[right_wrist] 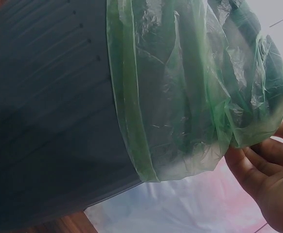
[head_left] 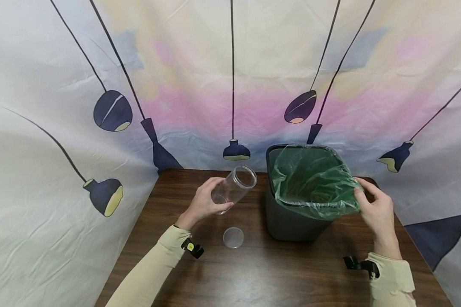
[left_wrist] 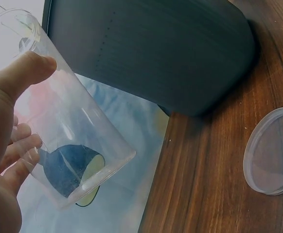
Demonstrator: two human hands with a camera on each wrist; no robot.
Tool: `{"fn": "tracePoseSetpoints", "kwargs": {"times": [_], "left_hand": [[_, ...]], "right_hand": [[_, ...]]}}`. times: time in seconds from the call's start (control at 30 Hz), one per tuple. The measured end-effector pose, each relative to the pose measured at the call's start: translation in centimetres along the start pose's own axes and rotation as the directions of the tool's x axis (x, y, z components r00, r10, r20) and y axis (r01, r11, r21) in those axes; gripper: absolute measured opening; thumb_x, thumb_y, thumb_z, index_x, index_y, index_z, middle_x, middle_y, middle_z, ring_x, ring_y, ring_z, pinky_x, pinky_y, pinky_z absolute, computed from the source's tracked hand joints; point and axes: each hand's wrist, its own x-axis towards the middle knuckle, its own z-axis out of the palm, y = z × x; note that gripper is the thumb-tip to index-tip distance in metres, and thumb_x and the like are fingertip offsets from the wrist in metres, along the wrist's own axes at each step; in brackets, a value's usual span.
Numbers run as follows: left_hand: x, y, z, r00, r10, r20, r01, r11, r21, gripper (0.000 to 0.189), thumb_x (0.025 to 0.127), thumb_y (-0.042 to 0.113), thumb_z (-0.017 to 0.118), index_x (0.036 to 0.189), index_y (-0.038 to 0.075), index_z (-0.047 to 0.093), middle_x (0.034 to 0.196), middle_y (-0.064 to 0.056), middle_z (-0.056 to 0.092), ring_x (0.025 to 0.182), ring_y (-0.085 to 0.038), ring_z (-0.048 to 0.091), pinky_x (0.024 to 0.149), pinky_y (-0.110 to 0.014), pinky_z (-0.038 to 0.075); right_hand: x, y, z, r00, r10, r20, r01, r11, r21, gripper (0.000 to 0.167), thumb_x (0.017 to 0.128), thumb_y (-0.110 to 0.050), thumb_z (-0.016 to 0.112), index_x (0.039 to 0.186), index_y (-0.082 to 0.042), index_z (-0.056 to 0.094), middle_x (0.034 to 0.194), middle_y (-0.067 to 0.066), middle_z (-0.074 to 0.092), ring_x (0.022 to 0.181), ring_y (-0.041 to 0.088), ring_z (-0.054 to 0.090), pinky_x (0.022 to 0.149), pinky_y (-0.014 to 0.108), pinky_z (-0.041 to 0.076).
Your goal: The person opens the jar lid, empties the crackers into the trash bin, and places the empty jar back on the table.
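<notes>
My left hand (head_left: 204, 202) grips a clear plastic jar (head_left: 234, 189) above the table, thumb on one side and fingers on the other. The jar tilts with its uncovered mouth up and toward the bin; nothing shows inside it. A round clear lid (head_left: 233, 238) lies flat on the table below. At the right rim of the dark grey bin (head_left: 292, 224), my right hand (head_left: 378, 209) pinches the edge of a thin green bag (right_wrist: 170, 97). This bag lines the bin and folds over its front and right rim; at the back left the dark rim is bare.
The brown wooden table (head_left: 269, 273) carries the bin at its back right. Behind and beside it hangs a pastel cloth (head_left: 199, 85) printed with dark lamps. Each wrist wears a small black camera (head_left: 194, 248) on a strap.
</notes>
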Motion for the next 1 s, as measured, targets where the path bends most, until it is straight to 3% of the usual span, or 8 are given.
{"fn": "tracePoseSetpoints", "kwargs": {"times": [0.8, 1.0], "left_hand": [[-0.72, -0.50, 0.11, 0.998, -0.068, -0.009, 0.068, 0.998, 0.003, 0.071, 0.063, 0.030, 0.089, 0.123, 0.010, 0.059, 0.123, -0.006, 0.060, 0.111, -0.019, 0.058, 0.094, -0.040, 0.051], [-0.81, -0.64, 0.03, 0.999, -0.050, -0.012, 0.050, 0.999, 0.002, 0.070, 0.063, 0.029, 0.090, 0.123, 0.009, 0.059, 0.122, -0.006, 0.060, 0.110, -0.021, 0.059, 0.093, -0.041, 0.052]], "right_hand": [[0.07, 0.02, 0.15, 1.000, 0.008, -0.014, -0.008, 1.000, -0.008, 0.032, 0.097, -0.026, 0.057, 0.126, -0.013, 0.067, 0.062, -0.014, 0.051, 0.045, 0.009, 0.037, 0.042, 0.025, 0.033], [-0.02, -0.11, 0.10, 1.000, 0.005, -0.011, -0.005, 1.000, -0.004, 0.033, 0.097, -0.025, 0.057, 0.126, -0.012, 0.066, 0.064, -0.016, 0.052, 0.046, 0.008, 0.038, 0.043, 0.024, 0.033]]}}
